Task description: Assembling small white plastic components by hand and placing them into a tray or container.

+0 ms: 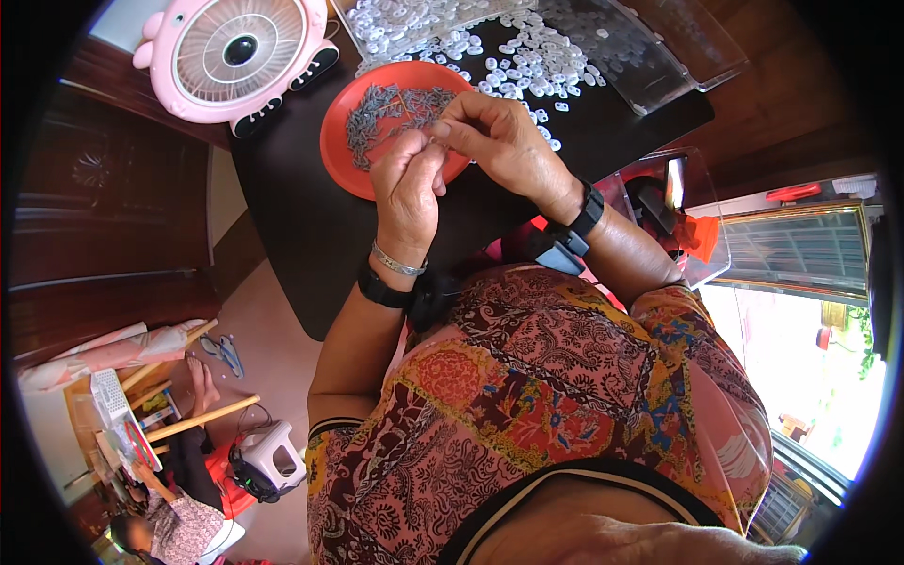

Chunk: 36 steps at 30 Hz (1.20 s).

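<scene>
My left hand (pixel 407 188) and my right hand (pixel 504 146) meet at the fingertips over the near right part of a round red plate (pixel 331 146). Both are closed in a pinch. Whatever lies between the fingers is too small and too covered to make out. A heap of slim grey pieces (pixel 363 127), nail-like in shape, is spread over the plate. Beyond and to the right of it, many small white oval pieces with holes (pixel 537 66) lie scattered on the black table (pixel 282 207).
A pink fan (pixel 240 52) stands at the table's far left. Clear plastic trays sit at the back, one heaped with white pieces, another tray (pixel 659 85) tilted at the right. Another person (pixel 179 527) sits low at the lower left, near a stool (pixel 273 457).
</scene>
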Each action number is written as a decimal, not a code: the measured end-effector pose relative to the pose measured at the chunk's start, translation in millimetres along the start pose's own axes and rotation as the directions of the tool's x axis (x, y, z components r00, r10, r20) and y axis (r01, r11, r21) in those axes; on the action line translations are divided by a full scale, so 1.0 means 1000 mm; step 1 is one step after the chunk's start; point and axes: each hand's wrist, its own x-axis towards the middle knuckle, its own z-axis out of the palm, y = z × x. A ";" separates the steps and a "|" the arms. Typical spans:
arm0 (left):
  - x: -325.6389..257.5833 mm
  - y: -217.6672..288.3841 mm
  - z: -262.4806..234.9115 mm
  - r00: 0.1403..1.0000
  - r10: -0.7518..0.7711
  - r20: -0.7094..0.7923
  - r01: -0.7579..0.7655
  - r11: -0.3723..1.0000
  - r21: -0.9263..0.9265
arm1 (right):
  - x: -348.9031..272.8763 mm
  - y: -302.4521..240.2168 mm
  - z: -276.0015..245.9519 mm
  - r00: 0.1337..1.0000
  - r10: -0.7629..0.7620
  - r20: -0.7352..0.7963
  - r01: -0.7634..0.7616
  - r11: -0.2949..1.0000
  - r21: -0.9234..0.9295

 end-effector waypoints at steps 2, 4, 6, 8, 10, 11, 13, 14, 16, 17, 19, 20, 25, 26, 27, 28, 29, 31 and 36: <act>0.000 0.000 0.001 1.000 -0.002 0.014 0.001 1.000 0.006 | 0.002 0.006 -0.005 0.996 -0.011 0.084 -0.019 0.938 0.345; 0.000 0.000 0.002 1.000 0.009 -0.001 -0.009 1.000 0.021 | 0.001 0.005 -0.011 0.996 0.024 0.091 -0.056 0.928 0.369; 0.000 0.000 0.002 1.000 0.005 -0.005 -0.005 1.000 0.025 | 0.000 0.006 -0.018 0.997 0.052 0.058 -0.067 0.956 0.286; -0.001 0.000 0.003 1.000 -0.001 -0.007 0.001 1.000 0.028 | -0.001 0.006 -0.021 0.996 0.051 0.079 -0.071 0.957 0.281; -0.001 0.001 0.005 1.000 -0.022 -0.008 0.023 0.999 0.042 | -0.001 0.004 -0.019 0.995 -0.066 0.080 0.032 0.929 0.370; -0.001 0.001 0.006 1.000 -0.024 -0.004 0.024 0.999 0.043 | -0.002 0.004 -0.019 0.995 -0.065 0.075 0.032 0.928 0.370; -0.001 0.001 0.007 1.000 -0.016 0.004 0.016 0.999 0.031 | -0.003 0.005 -0.020 0.988 -0.120 0.100 0.097 0.974 0.204; -0.001 0.002 0.009 1.000 -0.017 0.012 0.017 0.999 0.031 | -0.003 0.004 -0.022 0.992 -0.090 0.090 0.081 0.991 0.105; -0.002 0.005 0.012 1.000 -0.014 0.007 0.013 0.992 0.125 | -0.006 0.002 -0.022 0.992 -0.074 0.099 0.068 0.995 0.070; -0.002 0.004 0.013 1.000 -0.015 0.010 0.013 0.988 0.153 | -0.006 0.000 -0.023 0.992 -0.059 0.112 0.055 0.998 0.032; -0.002 0.002 0.012 1.000 -0.020 0.020 0.017 0.985 0.173 | -0.005 0.003 -0.022 0.990 -0.106 0.091 0.109 0.994 -0.021; -0.004 0.002 0.011 0.999 -0.026 0.038 0.019 0.986 0.167 | -0.006 0.003 -0.022 0.989 -0.117 0.087 0.126 0.987 -0.099; -0.005 -0.001 0.019 0.999 -0.030 0.028 0.027 0.992 0.124 | -0.013 0.006 -0.024 0.983 -0.181 0.030 0.184 0.968 -0.172; -0.003 -0.003 0.014 0.999 -0.031 0.043 0.024 0.989 0.144 | -0.012 0.007 -0.024 0.982 -0.184 0.035 0.187 0.962 -0.198; -0.002 -0.002 0.013 0.998 -0.032 0.049 0.025 0.990 0.142 | -0.012 0.007 -0.025 0.982 -0.186 0.041 0.190 0.956 -0.224; -0.002 0.000 0.013 0.998 -0.022 0.055 0.013 0.989 0.144 | -0.011 0.006 -0.029 0.980 -0.192 0.060 0.201 0.940 -0.274; -0.002 0.000 0.012 0.998 -0.010 0.055 0.002 0.989 0.147 | -0.011 0.006 -0.034 0.981 -0.195 0.021 0.193 0.943 -0.272; -0.002 0.003 0.010 0.999 -0.028 0.028 0.023 0.989 0.146 | -0.012 0.006 -0.050 0.993 -0.096 -0.063 0.070 0.941 -0.331; -0.002 0.007 0.014 1.000 -0.013 0.003 0.013 0.999 0.031 | -0.009 0.061 -0.133 0.937 -0.179 -0.301 -0.066 0.754 -0.654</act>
